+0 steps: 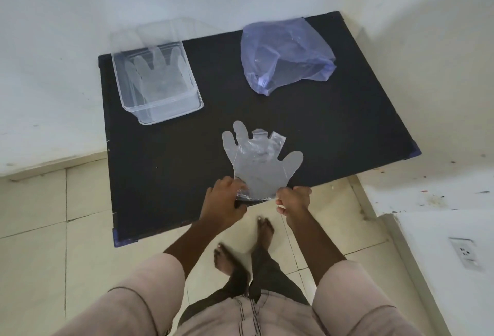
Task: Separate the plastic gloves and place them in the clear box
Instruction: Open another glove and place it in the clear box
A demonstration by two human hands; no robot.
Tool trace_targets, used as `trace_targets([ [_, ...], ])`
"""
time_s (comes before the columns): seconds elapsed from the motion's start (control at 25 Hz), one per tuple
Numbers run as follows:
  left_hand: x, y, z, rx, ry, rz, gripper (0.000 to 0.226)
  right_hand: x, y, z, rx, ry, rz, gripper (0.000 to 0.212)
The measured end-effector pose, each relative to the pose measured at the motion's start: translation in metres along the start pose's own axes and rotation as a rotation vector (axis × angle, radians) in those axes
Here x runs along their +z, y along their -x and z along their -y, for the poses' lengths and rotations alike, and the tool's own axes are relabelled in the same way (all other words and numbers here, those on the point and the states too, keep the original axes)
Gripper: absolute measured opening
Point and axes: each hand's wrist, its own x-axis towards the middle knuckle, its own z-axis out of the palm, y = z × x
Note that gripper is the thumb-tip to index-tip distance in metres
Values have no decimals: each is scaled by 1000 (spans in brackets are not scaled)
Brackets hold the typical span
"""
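A stack of thin clear plastic gloves (260,161) lies flat near the front edge of the black table, fingers pointing away from me. My left hand (223,203) pinches the cuff at its left side. My right hand (292,200) pinches the cuff at its right side, fingers closed on the film. The clear box (160,111) stands at the table's back left, with at least one glove (157,73) lying inside it.
A crumpled bluish plastic bag (286,57) sits at the back right of the black table (334,127). White walls close in behind and to the left. My bare feet stand on the tiled floor (48,255) before the table. A wall socket (465,252) is at lower right.
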Motion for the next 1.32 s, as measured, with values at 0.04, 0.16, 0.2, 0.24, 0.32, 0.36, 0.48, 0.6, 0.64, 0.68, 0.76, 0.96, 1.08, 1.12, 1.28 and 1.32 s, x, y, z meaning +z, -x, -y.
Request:
trace_targets([
  [0.04,2,3,-6,39,-118,-2,56,0,2,3,25,-62,34,36],
  [0.16,11,4,-22,60,-214,-42,70,-6,15,22,114,-222,168,13],
  [0.2,13,1,-24,39,-188,-63,66,-8,19,28,137,-264,204,9],
  [0.24,13,-2,-26,13,-154,-94,60,-10,23,35,158,-294,221,6],
  [0.32,11,-8,-25,5,-72,-221,40,-15,30,46,187,-348,259,6],
  [0.36,7,-11,-23,17,-37,-295,29,-19,32,51,184,-360,272,6],
  [0.48,-21,-23,-25,0,83,-319,16,-37,35,60,-160,-89,205,34],
  [0.6,-66,-37,-34,-53,184,-228,13,-57,35,74,-775,625,103,99],
  [0.64,-81,-41,-38,-60,204,-206,12,-57,38,81,-873,751,129,108],
  [0.68,-93,-44,-43,-64,225,-185,11,-54,42,89,-919,822,179,110],
  [0.76,-116,-46,-50,-65,281,-144,9,-42,50,102,-989,867,270,93],
  [0.96,-159,-39,-61,-70,380,-201,9,-23,69,119,-1138,649,177,36],
  [1.08,-176,-33,-62,-62,411,-233,7,-16,81,126,-1120,491,227,29],
  [1.12,-180,-32,-61,-60,418,-227,6,-14,85,129,-1099,425,236,26],
  [1.28,-198,-23,-49,-56,485,-214,9,-5,101,142,-1078,302,224,14],
  [1.32,-203,-21,-45,-39,523,-216,10,-3,106,146,-1047,257,238,11],
])
